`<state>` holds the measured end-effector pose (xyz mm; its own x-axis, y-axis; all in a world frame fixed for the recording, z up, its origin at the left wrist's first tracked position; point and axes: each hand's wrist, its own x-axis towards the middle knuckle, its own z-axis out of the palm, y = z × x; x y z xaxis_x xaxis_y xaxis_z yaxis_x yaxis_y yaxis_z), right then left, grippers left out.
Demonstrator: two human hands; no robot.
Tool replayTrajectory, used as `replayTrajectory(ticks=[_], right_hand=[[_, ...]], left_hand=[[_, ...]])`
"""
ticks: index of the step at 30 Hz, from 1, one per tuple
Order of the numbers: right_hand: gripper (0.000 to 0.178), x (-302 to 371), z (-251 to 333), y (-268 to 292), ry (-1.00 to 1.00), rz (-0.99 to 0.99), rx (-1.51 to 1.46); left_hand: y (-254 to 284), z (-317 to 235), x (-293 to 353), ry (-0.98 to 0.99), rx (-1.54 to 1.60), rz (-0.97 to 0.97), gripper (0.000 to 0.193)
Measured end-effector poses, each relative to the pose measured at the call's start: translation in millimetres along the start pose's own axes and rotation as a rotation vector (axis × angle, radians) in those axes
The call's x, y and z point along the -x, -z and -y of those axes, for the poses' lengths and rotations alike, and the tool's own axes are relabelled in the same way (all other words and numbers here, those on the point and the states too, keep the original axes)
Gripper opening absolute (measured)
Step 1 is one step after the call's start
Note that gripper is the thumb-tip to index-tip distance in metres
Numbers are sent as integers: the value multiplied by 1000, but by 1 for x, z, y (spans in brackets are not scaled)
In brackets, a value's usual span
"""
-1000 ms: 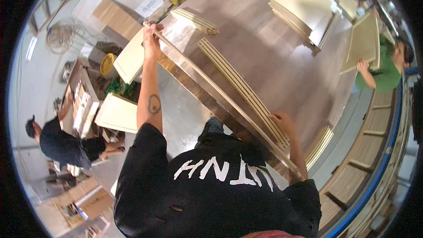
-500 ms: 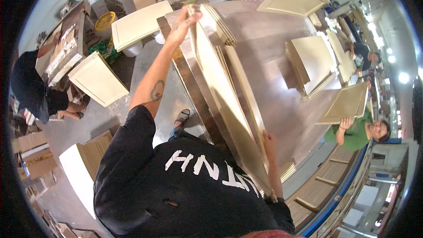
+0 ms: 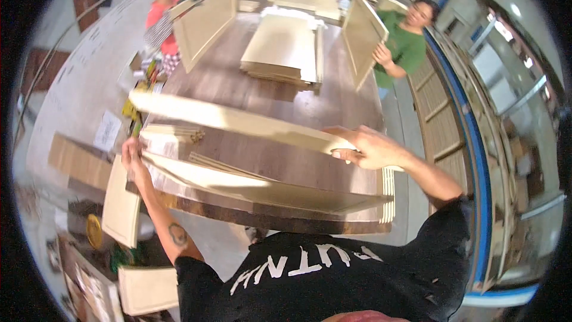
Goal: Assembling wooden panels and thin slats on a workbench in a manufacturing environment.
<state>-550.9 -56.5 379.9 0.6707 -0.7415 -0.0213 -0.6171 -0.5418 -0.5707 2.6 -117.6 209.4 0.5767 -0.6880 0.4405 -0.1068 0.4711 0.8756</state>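
My right hand (image 3: 370, 146) is closed around the right end of a long, narrow cream board (image 3: 238, 120). The board slants over the brown table (image 3: 229, 143), its far left end reaching past the table's left side. Nearer to me, a long cream panel with a framed face (image 3: 262, 194) stands on its edge along the table's front. My left hand (image 3: 132, 154) is at that panel's left end, fingers curled; its grip there is partly blurred. Behind the panel lie several thin cream strips (image 3: 229, 169), and a short stack of strips (image 3: 170, 133) lies at the left.
A stack of cream panels (image 3: 280, 45) lies farther up the table. One person in green (image 3: 402, 48) holds a panel at the right; another in a red top (image 3: 164, 30) holds one at the left. Panels (image 3: 122, 209) stand on the left floor. A blue-edged rack (image 3: 456, 101) runs along the right.
The view has turned toward the table's length. My right hand has come up with the narrow board, now apart from the panel. My left hand stays at the panel's other end.
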Motion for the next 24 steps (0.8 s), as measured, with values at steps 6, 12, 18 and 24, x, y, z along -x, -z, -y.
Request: replayTrajectory(ticks=[6,12,18,24], right_hand=[[58,21,45,-4,19,189,99],[59,12,53,-7,163,121,1],[58,9,66,-9,97,185,33],[59,13,78,-5,156,162,83]], left_hand=[[-42,-13,1,206,309,-203,51],[-32,-15,2,113,132,-222,61],[-35,-7,0,94,146,-239,66],[-24,16,-5,-27,-36,-356,64]])
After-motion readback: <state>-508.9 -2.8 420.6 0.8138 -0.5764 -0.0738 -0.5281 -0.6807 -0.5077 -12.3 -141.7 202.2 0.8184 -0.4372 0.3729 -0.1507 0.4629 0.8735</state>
